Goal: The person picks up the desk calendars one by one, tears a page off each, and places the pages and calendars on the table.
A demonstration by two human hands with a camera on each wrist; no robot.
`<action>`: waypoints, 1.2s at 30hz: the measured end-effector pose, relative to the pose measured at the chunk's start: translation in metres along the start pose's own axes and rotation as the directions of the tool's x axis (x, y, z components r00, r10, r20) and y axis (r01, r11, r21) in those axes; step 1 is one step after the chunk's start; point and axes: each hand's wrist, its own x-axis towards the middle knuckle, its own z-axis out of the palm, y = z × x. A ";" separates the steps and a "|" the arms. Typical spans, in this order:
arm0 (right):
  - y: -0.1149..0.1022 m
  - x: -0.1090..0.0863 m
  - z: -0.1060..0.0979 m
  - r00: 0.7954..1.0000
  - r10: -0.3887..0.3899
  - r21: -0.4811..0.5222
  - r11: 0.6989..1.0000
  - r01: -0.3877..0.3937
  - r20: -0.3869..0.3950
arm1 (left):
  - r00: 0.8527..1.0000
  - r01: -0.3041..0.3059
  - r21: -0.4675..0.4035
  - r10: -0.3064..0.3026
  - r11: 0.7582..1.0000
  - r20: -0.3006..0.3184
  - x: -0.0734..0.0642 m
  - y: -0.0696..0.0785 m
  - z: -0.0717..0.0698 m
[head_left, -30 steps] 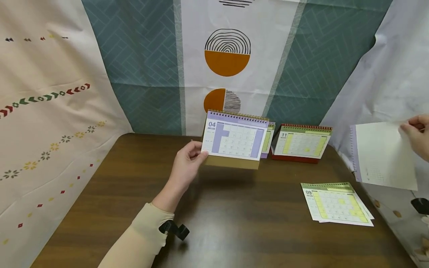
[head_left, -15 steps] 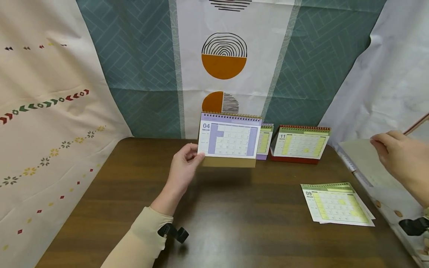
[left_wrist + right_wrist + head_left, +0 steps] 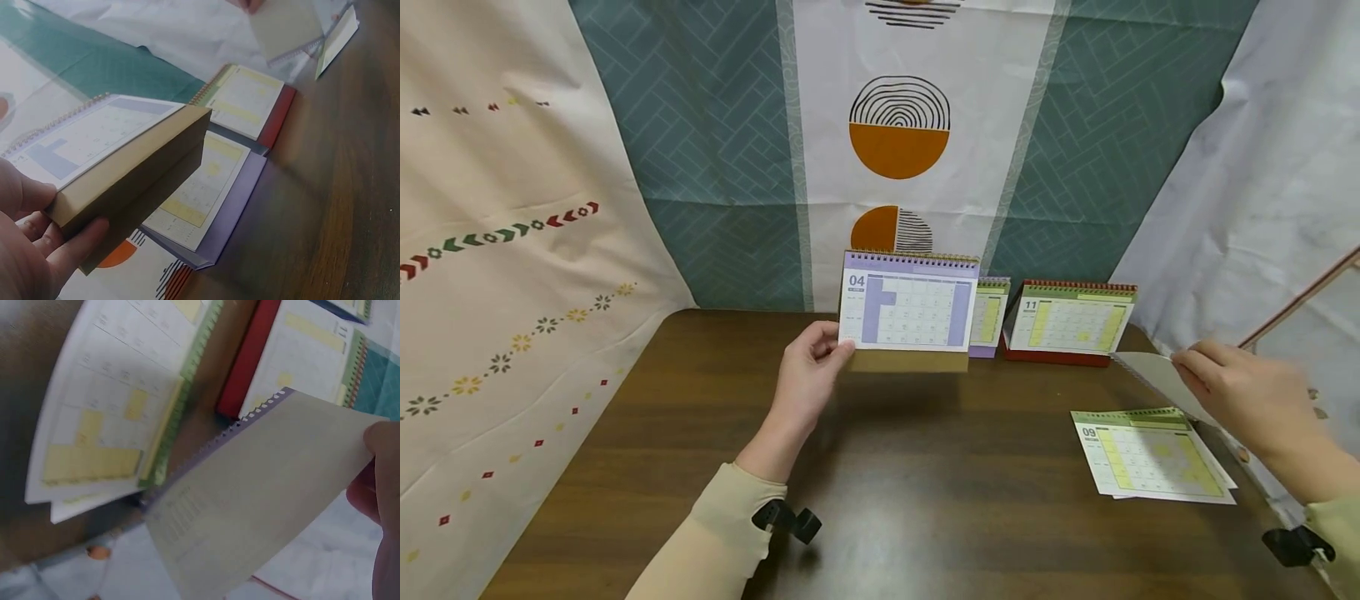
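My left hand [image 3: 805, 375] grips the lower left corner of a spiral desk calendar [image 3: 910, 308], its thumb in front on the purple 04 page. The calendar's gold base [image 3: 134, 169] is raised off the table in the left wrist view. At the right, my right hand [image 3: 1247, 400] pinches one edge of a torn-off calendar page [image 3: 262, 481], which has a purple strip and ragged punched holes. That page hangs tilted just past the back right of several loose yellow-green pages [image 3: 1150, 462], with 09 on top, lying on the table.
A red-based calendar [image 3: 1067, 325] showing 11 stands at the back right. Partly behind the held calendar is a purple-based one [image 3: 988, 321]. The dark wooden table [image 3: 700, 458] ends at patterned cloths; a thin pinkish rod [image 3: 1300, 296] slants at far right.
From the right edge, my right hand has come leftward and lower with the page, which has tipped flatter, towards the loose pages. My left hand keeps its hold, shifting only slightly left in view.
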 end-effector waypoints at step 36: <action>-0.065 -0.062 0.043 0.991 -0.026 0.299 0.954 -0.015 0.133 | 0.996 0.041 0.065 -0.036 0.997 -0.083 0.000 0.001 -0.033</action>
